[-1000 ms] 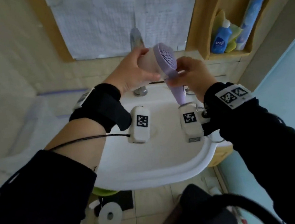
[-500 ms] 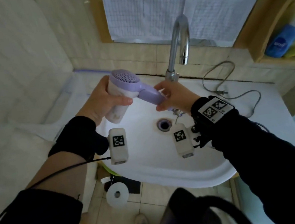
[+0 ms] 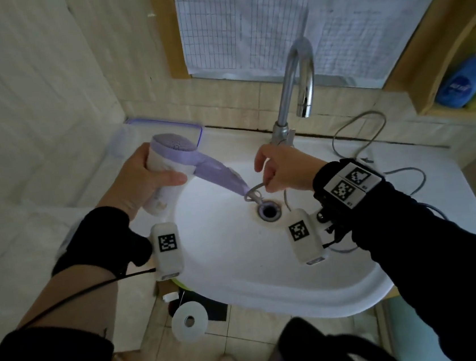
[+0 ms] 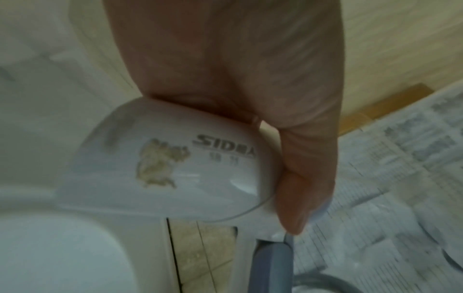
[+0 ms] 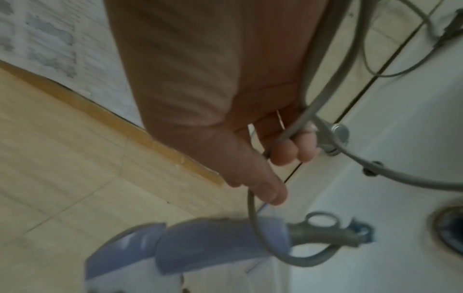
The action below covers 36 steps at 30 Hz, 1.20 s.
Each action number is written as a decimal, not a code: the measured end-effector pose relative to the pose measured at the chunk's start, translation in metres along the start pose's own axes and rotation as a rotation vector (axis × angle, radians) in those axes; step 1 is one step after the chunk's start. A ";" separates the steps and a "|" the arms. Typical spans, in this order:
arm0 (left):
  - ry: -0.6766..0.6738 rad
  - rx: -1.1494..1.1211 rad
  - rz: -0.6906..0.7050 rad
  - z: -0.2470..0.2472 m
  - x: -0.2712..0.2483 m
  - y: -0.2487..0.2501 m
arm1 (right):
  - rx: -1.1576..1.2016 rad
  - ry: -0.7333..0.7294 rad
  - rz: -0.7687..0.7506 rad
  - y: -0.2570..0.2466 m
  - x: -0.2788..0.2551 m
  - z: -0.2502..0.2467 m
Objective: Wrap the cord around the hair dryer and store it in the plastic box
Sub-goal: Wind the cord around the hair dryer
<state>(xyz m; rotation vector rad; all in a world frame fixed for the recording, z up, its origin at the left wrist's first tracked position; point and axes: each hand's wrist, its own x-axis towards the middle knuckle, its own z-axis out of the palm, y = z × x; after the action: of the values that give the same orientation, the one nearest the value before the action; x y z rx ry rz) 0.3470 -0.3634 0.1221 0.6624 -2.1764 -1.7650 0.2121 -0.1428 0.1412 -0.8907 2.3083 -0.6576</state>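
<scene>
Wrapping is being started: the dryer (image 3: 169,158) is gripped by the left hand (image 3: 142,182) over the sink (image 3: 242,283), steadying it while the cord (image 5: 253,214) is pinched in the right hand (image 3: 280,169) fingers (image 5: 295,146), looped at the handle.

White-and-lilac hair dryer (image 3: 169,164), grey cord (image 5: 253,208) (blue bottle (image 3: 463,82) on shelf), white sink (image 3: 241,269).

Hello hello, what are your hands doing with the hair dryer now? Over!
Left hand grips hair dryer body over sink. Right hand holds cord near handle; no wraps visible yet. Plastic box behind dryer; loose cord trails by faucet.
</scene>
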 end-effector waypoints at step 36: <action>-0.090 -0.816 -0.278 0.020 0.003 -0.016 | 1.078 0.128 0.153 -0.022 0.024 0.040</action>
<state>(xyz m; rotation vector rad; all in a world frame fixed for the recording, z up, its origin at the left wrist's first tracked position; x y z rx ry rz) 0.3377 -0.3506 0.1021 0.6818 -1.2295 -2.5967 0.2331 -0.1841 0.1179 -0.1523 1.6664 -1.6645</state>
